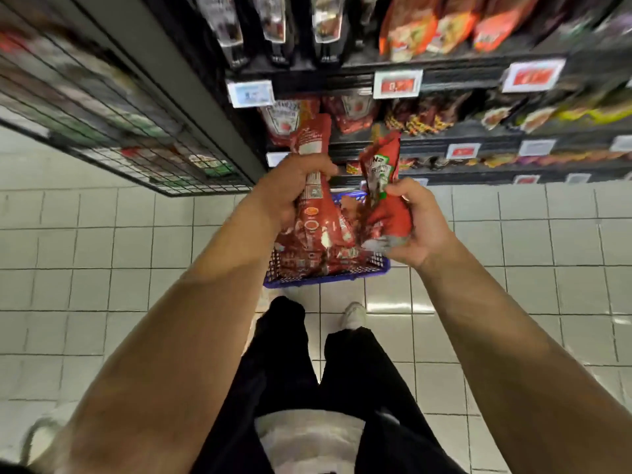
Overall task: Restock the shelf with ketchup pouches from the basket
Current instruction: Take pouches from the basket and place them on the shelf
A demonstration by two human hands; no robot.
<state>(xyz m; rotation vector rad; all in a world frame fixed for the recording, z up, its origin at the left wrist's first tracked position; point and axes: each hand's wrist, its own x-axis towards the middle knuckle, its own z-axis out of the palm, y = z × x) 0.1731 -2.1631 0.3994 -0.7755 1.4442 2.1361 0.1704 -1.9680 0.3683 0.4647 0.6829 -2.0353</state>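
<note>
My left hand (pixel 290 189) grips a red ketchup pouch (pixel 313 142) round its middle, its top pointing up toward the shelf. My right hand (pixel 419 222) holds a second red ketchup pouch (pixel 384 172) by its lower end. Both pouches hang above the blue basket (pixel 325 277) on the floor, which holds several more red pouches. Ketchup pouches (pixel 284 121) stand on the dark shelf (pixel 427 148) just beyond my hands.
Price tags (pixel 396 84) line the shelf edges, with dark bottles (pixel 273 25) and orange packs (pixel 444 25) on the upper shelf. A black wire rack (pixel 113 131) juts out at left. White floor tiles surround the basket; my legs and shoe (pixel 354 314) stand behind it.
</note>
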